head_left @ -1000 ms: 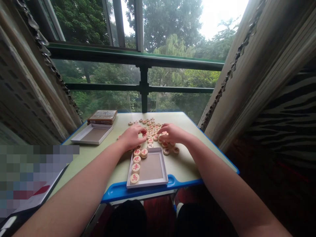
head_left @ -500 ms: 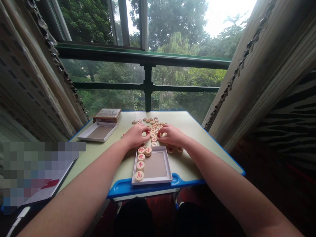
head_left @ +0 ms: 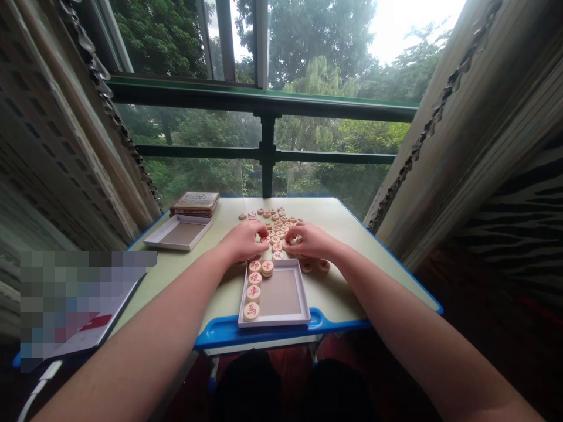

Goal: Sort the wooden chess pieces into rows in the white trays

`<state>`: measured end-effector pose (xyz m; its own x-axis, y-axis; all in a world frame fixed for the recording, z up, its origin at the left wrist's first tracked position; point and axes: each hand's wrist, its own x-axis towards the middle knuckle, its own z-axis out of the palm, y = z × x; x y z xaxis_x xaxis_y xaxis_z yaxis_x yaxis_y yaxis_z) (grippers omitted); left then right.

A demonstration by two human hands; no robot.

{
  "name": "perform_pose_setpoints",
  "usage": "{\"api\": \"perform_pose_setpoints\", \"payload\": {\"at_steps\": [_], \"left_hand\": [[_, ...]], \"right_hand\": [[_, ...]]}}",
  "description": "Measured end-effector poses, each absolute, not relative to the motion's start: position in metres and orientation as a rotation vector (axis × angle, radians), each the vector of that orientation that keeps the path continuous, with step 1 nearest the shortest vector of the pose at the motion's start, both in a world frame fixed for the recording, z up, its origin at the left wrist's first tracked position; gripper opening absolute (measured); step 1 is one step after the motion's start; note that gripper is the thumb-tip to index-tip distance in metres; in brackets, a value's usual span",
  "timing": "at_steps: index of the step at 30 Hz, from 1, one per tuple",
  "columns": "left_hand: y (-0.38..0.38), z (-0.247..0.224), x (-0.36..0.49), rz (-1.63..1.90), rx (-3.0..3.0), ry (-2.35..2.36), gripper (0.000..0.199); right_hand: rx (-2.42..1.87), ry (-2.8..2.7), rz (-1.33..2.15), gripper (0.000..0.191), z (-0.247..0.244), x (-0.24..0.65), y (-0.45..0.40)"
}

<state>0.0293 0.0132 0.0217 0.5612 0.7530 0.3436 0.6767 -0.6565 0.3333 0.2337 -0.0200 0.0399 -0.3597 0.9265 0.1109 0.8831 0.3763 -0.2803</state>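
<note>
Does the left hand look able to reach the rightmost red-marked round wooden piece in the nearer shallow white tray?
Probably yes: the left hand is just beyond the tray; its low wall stands between, but nothing covers the piece.

left grip [head_left: 243,240] curled, right grip [head_left: 313,240] curled

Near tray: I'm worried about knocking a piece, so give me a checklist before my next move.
1. Near tray on the table: ok.
2. Tray pieces, top ones face up: ok.
3. Room in tray: ok, bare toward the right.
4. Loose pieces fully visible: not ok, hands cover some.
5. Left hand gripping a piece: cannot tell.
6. Right hand gripping a piece: cannot tell.
</note>
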Motion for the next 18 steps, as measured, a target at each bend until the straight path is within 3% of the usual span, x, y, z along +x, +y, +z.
{"api": "perform_pose_setpoints", "payload": {"at_steps": [7, 11, 15, 18], "left_hand": [[0.012, 0.02, 0.027, 0.576, 2.638, 1.25, 0.026], [0.015, 0.022, 0.025, 0.697, 2.49, 1.295, 0.032], [0.025, 0.023, 0.018, 0.934, 2.441, 1.587, 0.031], [0.028, 0.021, 0.015, 0.811, 2.443, 1.769, 0.033]], "right_hand": [[-1.729, -2.306, 0.385, 0.025, 0.053, 0.247, -0.018], [-1.874, -2.235, 0.262, 0.024, 0.054, 0.262, -0.01], [-2.114, -2.095, 0.096, 0.031, 0.046, 0.276, 0.001], [-2.24, -2.09, 0.176, 0.031, 0.042, 0.28, 0.005]]}}
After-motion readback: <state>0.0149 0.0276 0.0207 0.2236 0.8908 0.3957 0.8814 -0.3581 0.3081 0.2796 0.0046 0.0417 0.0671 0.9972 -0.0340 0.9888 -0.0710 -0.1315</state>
